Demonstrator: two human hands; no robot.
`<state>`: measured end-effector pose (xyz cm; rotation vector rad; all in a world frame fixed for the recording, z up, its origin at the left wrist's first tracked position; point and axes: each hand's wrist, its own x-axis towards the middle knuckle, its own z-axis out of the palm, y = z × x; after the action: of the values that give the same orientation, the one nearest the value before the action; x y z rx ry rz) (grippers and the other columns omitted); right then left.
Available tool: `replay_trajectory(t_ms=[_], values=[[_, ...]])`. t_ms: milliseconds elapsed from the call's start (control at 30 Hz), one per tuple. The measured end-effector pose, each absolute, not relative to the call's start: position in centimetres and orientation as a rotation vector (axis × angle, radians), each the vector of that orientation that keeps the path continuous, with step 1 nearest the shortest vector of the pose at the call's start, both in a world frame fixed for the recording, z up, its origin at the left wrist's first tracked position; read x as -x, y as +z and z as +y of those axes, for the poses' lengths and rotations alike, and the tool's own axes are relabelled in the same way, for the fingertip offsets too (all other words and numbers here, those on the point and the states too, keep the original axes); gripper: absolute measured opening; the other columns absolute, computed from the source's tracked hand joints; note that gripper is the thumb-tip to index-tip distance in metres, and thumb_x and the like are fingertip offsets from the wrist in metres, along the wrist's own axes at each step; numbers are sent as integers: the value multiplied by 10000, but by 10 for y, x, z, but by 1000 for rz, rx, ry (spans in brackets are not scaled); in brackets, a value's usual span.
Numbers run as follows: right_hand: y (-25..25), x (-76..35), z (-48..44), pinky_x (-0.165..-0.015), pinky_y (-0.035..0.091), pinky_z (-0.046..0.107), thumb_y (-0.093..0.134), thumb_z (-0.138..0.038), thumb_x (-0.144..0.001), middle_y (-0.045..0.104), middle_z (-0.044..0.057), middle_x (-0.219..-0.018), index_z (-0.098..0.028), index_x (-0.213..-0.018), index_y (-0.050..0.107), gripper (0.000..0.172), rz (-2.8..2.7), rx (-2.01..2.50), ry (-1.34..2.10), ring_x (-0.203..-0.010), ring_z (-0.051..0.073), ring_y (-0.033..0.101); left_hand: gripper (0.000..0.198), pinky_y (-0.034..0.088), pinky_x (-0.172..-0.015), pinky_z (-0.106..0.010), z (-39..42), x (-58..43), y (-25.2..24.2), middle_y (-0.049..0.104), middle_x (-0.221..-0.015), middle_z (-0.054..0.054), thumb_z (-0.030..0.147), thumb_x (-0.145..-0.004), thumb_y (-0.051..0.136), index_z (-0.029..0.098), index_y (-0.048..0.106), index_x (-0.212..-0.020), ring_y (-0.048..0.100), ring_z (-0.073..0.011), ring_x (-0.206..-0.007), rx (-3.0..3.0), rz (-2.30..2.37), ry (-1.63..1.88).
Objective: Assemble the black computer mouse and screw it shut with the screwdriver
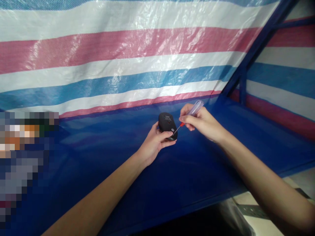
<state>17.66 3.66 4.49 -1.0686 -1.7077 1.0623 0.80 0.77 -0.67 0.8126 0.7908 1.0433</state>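
Note:
In the head view my left hand (pixel 154 144) is closed round a black computer mouse (pixel 166 121), its underside with a small printed label turned up toward me. My thumb lies across the mouse's near end. My right hand (pixel 194 117) grips a screwdriver (pixel 196 107) with a clear handle and a red collar. The thin shaft slants down to the left, and its tip meets the near end of the mouse, close to my left thumb. Exactly what the tip touches is too small to make out.
A blue table (pixel 98 164) lies under both hands. Behind it hangs a striped plastic sheet (pixel 118 72) in white, red and blue. A dark blue metal frame (pixel 253 49) rises at the right. The far left is blurred into blocks.

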Motion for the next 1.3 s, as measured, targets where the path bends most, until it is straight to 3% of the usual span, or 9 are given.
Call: replay_trajectory(t_ms=[667, 1300], values=[[46, -184, 38, -417, 308, 198, 598, -189, -701, 516, -62, -526, -186, -726, 511, 91, -1735, 1041, 1071, -471, 73, 457, 548, 544, -760, -349, 7, -6, -8, 644, -1032, -101, 134, -749, 632, 179, 411, -1249, 679, -188, -783, -855, 801, 1013], [47, -182, 37, -426, 335, 208, 604, -187, -671, 518, -56, -501, -183, -690, 515, 91, -1642, 999, 1132, -451, 84, 477, 593, 534, -735, -381, 7, -6, -8, 636, -980, -83, 135, -708, 655, 195, 402, -1241, 669, -202, -780, -863, 786, 1016]])
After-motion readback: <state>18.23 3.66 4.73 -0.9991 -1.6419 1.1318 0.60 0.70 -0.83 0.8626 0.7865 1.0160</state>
